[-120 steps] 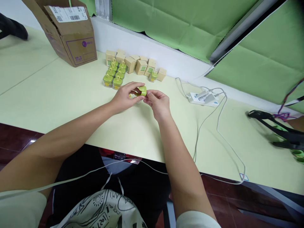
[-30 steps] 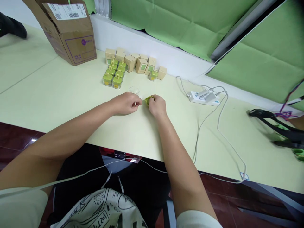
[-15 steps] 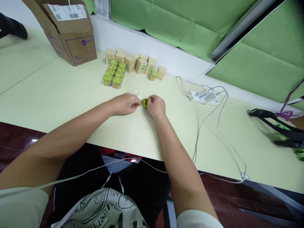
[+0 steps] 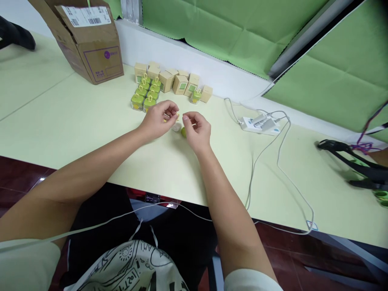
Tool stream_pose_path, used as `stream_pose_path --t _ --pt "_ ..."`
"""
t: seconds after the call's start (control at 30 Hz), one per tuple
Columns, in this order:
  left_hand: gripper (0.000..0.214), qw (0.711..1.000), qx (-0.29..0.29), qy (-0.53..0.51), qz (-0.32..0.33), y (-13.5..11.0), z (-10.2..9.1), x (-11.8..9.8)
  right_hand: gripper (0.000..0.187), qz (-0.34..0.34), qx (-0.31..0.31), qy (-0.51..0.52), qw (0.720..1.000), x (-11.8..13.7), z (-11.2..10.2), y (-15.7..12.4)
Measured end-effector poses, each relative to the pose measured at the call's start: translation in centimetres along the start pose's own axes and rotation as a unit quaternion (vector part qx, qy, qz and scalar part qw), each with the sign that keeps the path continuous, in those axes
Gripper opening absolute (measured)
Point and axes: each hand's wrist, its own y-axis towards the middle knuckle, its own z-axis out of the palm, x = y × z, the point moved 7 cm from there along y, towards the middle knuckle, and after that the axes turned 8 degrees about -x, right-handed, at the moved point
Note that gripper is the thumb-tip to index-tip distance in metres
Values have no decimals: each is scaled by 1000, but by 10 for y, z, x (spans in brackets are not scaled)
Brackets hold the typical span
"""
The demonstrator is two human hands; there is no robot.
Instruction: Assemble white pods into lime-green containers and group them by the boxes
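Observation:
My left hand [image 4: 160, 120] is closed, pinching a small yellow piece [image 4: 177, 116] between thumb and fingertips; a bit of yellow also shows by its curled fingers. Facing it, my right hand [image 4: 198, 131] is raised a little, thumb and index drawn together at the tips; whatever they hold is too small to make out. Under the right hand, a green lid [image 4: 183, 132] lies on the table, mostly hidden. A small clear container [image 4: 176, 127] is beside the lid, between both hands. Behind the left hand stand several clear jars with green lids and yellow loops [image 4: 137, 101].
Small cardboard boxes [image 4: 180, 85] line the wall, with one green-lidded jar [image 4: 196, 96] in front. A large carton [image 4: 100, 60] stands at the back left. A power strip [image 4: 261, 124] with white cables lies to the right, and a black stand [image 4: 348, 157] farther right.
Both hands have lifted and moved slightly away from me. My right hand has let go of the green lid, which now lies below it. Yellow now shows at my left fingertips.

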Motion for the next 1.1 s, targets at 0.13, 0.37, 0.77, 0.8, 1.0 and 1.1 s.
stream_pose_path --t 0.13,0.37,0.77,0.8,1.0,1.1 --pt "9 999 0 -37 -10 1 1 1 43 10 22 29 999 3 11 -7" --pt "8 998 12 -52 15 0 2 -6 44 32 16 39 999 -2 10 -4" --pt "12 997 30 -64 -8 -4 7 -7 34 69 41 93 992 -3 16 -5" --pt "13 997 27 -69 -15 -3 7 -6 34 72 43 98 992 -2 16 -6" --pt "15 993 25 -106 -48 -1 10 2 38 99 55 131 985 -4 19 -7" --pt "17 993 30 -102 -52 -1 10 5 42 112 58 128 984 -6 20 -7"
